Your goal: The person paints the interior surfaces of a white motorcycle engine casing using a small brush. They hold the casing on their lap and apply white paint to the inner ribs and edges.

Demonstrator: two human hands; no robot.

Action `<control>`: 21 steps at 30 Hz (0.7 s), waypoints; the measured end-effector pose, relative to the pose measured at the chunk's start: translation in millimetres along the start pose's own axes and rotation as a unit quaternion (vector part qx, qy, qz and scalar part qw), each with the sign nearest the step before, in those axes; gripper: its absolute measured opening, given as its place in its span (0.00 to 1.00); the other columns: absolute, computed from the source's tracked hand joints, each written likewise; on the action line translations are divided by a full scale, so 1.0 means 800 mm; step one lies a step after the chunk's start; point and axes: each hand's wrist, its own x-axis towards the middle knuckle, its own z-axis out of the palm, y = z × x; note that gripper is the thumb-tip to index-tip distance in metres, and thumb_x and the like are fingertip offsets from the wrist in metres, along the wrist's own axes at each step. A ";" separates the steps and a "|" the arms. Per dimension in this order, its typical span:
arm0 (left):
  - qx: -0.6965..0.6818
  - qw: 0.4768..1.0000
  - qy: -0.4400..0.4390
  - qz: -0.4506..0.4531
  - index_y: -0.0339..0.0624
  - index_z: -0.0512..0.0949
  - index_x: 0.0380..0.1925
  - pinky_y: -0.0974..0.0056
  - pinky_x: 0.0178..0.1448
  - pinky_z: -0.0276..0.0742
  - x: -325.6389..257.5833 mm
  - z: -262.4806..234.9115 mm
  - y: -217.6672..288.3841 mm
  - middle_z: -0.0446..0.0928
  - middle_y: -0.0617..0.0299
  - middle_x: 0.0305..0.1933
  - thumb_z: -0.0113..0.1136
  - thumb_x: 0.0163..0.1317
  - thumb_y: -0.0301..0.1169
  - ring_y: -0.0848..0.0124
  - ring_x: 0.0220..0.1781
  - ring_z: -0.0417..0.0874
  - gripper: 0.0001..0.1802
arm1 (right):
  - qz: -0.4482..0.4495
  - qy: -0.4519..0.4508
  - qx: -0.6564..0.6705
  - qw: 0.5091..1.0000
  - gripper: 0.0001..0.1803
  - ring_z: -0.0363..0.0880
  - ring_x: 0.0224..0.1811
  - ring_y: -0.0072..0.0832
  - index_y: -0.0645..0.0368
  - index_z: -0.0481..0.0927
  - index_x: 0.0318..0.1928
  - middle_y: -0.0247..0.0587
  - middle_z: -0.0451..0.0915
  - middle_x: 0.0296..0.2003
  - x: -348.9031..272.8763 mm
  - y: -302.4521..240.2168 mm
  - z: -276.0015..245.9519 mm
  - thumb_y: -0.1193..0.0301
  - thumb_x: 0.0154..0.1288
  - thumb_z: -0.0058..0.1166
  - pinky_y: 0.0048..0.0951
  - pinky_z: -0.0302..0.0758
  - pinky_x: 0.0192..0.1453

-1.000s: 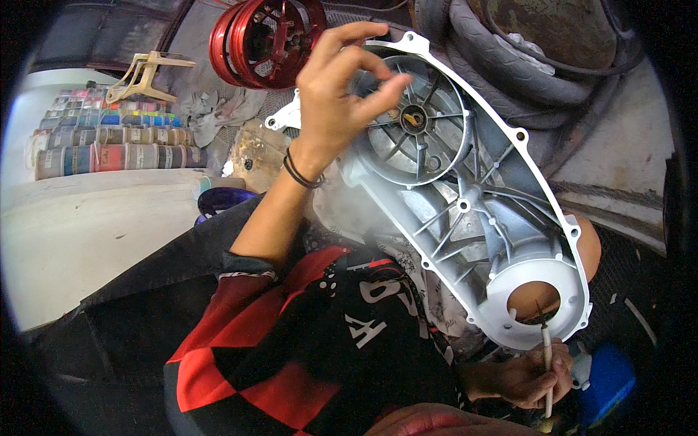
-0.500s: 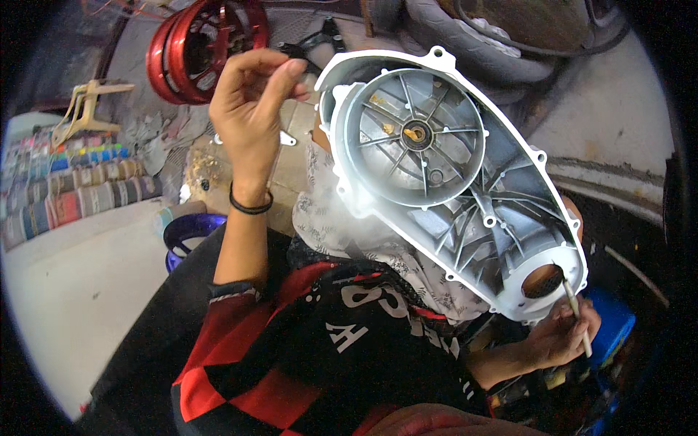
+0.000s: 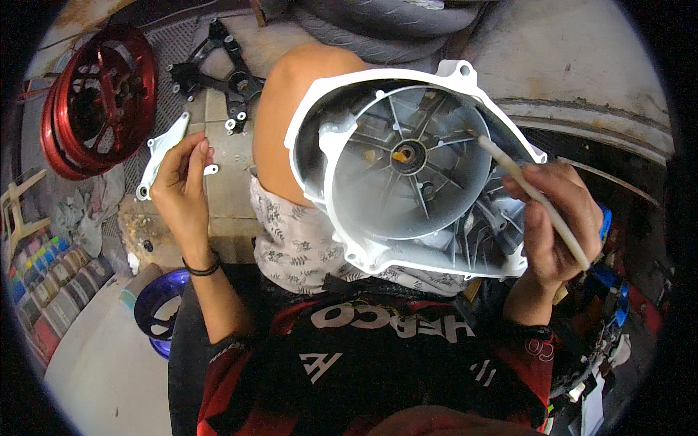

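Observation:
A large engine casing cover [image 3: 309,102] lies tilted across my lap. White coats its rim, and its ribbed inside is grey with a round drum-like chamber. My right hand [image 3: 556,221] is closed round the pale handle of a thin paintbrush [image 3: 542,196]. The brush's dark tip points into the round chamber, near its right wall; whether it touches is unclear. Left of the cover and apart from it, my left hand [image 3: 182,192] is closed in a pinch, thumb against fingers. Anything between those fingertips is too small or hidden to see.
Beyond my left hand lie a white bracket [image 3: 173,134] and a black metal frame part [image 3: 233,76]. A red wheel rim [image 3: 102,102] stands far left, a blue rim [image 3: 161,301] lower down. Several small containers [image 3: 62,291] line the left. Tyres [image 3: 363,33] are stacked behind.
My left hand has come down and left, away from the cover's upper edge. The brush has moved from the cover's lower-right hole to the round chamber. The cover sits at a different angle.

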 end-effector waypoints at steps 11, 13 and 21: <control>0.120 0.991 -0.064 -0.004 0.35 0.83 0.43 0.72 0.39 0.77 0.009 0.004 -0.013 0.84 0.60 0.37 0.63 0.65 0.25 0.77 0.34 0.82 0.08 | 0.011 -0.011 -0.018 1.000 0.08 0.84 0.28 0.32 0.71 0.82 0.38 0.49 0.84 0.27 0.023 0.017 0.011 0.78 0.59 0.62 0.25 0.77 0.33; 0.100 0.992 -0.070 -0.022 0.35 0.83 0.42 0.72 0.39 0.77 0.010 0.013 -0.011 0.83 0.60 0.34 0.63 0.65 0.25 0.77 0.32 0.82 0.07 | 0.013 -0.010 -0.017 1.000 0.08 0.82 0.27 0.30 0.73 0.82 0.39 0.48 0.83 0.26 0.028 0.019 0.009 0.78 0.60 0.61 0.23 0.74 0.32; 0.104 0.992 -0.068 -0.004 0.35 0.83 0.39 0.73 0.35 0.74 0.011 0.018 -0.012 0.81 0.64 0.31 0.66 0.63 0.26 0.79 0.29 0.79 0.07 | -0.041 -0.070 -0.062 0.995 0.07 0.82 0.29 0.27 0.74 0.81 0.41 0.49 0.83 0.29 0.055 0.016 0.003 0.81 0.65 0.56 0.22 0.75 0.34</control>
